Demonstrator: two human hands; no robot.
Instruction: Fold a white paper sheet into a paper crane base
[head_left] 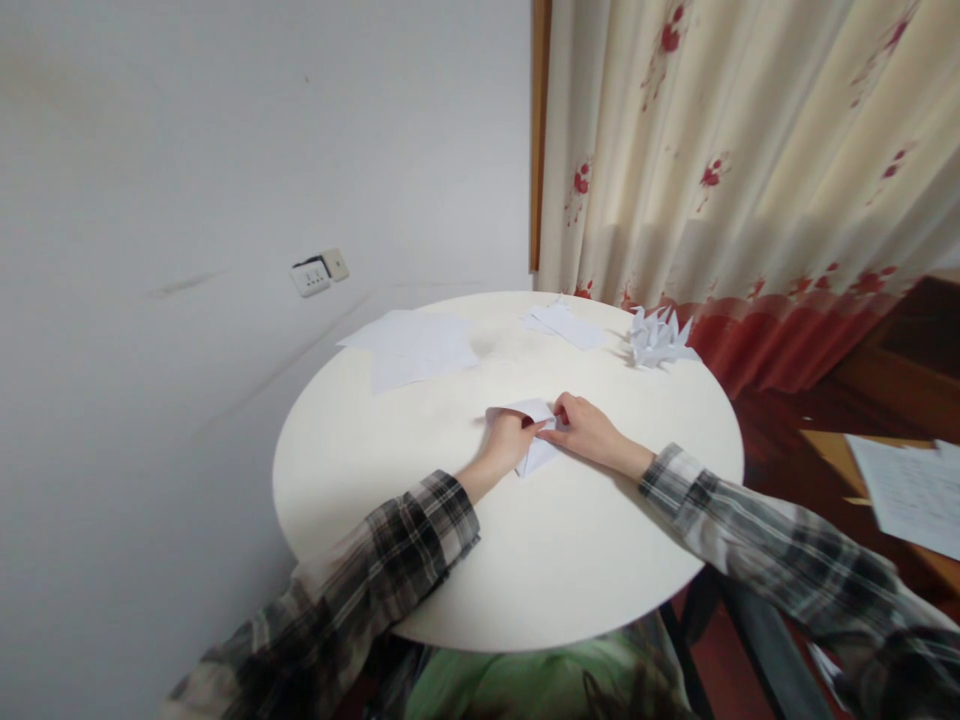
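A small folded piece of white paper (537,456) lies at the middle of the round white table, with one flap lifted and curving over. My left hand (507,440) grips the paper from the left, its fingers partly hidden under the raised flap. From the right, my right hand (589,428) pinches the paper's right edge between thumb and bent fingers. The fingertips of both hands are close together at the fold.
The round table (360,470) stands against a wall. White sheets (420,345) lie at its back left, paper strips (564,324) at the back. A cluster of folded paper cranes (657,340) sits back right. Beyond hangs a patterned curtain (720,200); papers (907,490) lie on a wooden surface at right.
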